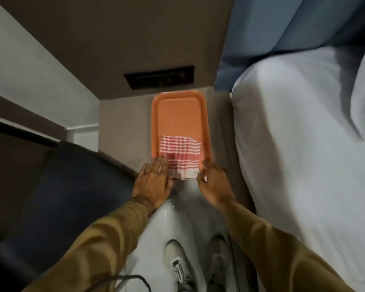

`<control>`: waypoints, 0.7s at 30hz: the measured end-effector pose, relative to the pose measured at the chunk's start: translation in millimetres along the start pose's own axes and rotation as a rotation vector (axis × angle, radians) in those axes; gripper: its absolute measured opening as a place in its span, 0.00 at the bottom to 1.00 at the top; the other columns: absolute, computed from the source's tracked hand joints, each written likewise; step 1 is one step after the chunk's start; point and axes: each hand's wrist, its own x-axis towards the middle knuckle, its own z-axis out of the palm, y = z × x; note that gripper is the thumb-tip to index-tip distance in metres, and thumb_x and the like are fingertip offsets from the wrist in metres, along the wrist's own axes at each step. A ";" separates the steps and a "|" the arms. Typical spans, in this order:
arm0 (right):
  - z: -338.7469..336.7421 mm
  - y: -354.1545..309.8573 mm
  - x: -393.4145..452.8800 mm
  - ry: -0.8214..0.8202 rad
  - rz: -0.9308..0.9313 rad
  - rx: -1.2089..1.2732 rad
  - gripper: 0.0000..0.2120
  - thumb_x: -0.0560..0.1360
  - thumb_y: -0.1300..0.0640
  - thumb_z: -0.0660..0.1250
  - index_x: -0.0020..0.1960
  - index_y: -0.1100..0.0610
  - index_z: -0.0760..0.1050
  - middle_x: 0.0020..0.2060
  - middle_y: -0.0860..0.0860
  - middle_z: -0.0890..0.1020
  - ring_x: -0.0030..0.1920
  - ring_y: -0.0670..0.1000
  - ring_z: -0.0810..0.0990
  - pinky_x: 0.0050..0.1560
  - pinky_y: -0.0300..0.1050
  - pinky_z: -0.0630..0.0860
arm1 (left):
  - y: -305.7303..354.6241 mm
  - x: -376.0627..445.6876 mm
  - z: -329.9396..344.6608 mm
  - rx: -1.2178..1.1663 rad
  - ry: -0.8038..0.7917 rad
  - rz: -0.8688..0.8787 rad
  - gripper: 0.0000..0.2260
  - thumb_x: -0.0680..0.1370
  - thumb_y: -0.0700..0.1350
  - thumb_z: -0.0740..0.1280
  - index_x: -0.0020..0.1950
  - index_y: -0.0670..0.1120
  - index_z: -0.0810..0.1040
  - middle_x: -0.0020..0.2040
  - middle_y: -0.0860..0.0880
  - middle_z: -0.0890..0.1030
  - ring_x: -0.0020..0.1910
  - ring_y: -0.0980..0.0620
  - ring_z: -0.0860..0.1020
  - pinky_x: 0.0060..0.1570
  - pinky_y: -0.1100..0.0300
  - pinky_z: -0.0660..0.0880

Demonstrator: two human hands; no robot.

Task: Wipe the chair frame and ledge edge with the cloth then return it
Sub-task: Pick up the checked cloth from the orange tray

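The folded cloth [180, 157] lies at the tray's [182, 114] near end. The left hand [154, 180] rests flat on its left corner, fingers spread; the right hand [213, 182], loosely curled, touches its right corner, gripping nothing clearly. Whether this is pickup or return I cannot tell; pickup would need a pinch at the near edge.

The cloth [179, 157] is red-and-white checked. The tray [180, 108] beneath the cloth is orange. Left of the tray, the chair [72, 186] is dark. Right of the tray, the bedding [293, 133] is white. Both sleeves [105, 245] are tan.
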 end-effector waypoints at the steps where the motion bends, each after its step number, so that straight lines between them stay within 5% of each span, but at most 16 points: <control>1: 11.0 10.3 11.5 0.022 -0.004 0.037 0.21 0.83 0.57 0.63 0.76 0.54 0.69 0.70 0.56 0.77 0.66 0.61 0.80 0.68 0.57 0.80 | -0.1 8.2 14.8 -0.005 -0.022 -0.005 0.32 0.88 0.53 0.53 0.89 0.46 0.45 0.90 0.46 0.49 0.90 0.47 0.49 0.89 0.48 0.48; 3: 50.8 38.5 49.4 0.024 0.020 0.116 0.19 0.82 0.59 0.64 0.73 0.56 0.71 0.68 0.56 0.78 0.65 0.60 0.81 0.67 0.54 0.80 | -11.7 41.6 61.8 0.005 -0.067 -0.033 0.32 0.88 0.54 0.52 0.89 0.47 0.43 0.90 0.46 0.46 0.90 0.47 0.46 0.89 0.48 0.45; 10: 54.7 24.5 75.8 0.048 0.141 0.372 0.24 0.84 0.53 0.66 0.78 0.51 0.67 0.73 0.54 0.75 0.71 0.59 0.79 0.71 0.58 0.78 | -5.6 45.2 74.4 0.041 -0.102 0.003 0.32 0.89 0.56 0.50 0.89 0.49 0.41 0.90 0.47 0.43 0.90 0.46 0.44 0.89 0.46 0.43; 17: 70.0 -0.5 111.7 0.100 0.345 0.330 0.37 0.80 0.42 0.70 0.82 0.52 0.58 0.80 0.57 0.64 0.78 0.63 0.68 0.78 0.60 0.69 | -13.7 49.5 85.2 0.093 -0.141 0.008 0.32 0.89 0.59 0.46 0.88 0.49 0.36 0.89 0.46 0.39 0.89 0.44 0.39 0.88 0.43 0.38; 21: 80.7 -13.8 118.5 0.181 0.449 0.401 0.39 0.79 0.43 0.72 0.81 0.56 0.58 0.78 0.59 0.68 0.77 0.63 0.71 0.77 0.57 0.69 | -15.6 46.7 87.9 0.104 -0.148 0.024 0.32 0.89 0.59 0.47 0.88 0.49 0.36 0.89 0.46 0.39 0.89 0.44 0.38 0.88 0.44 0.39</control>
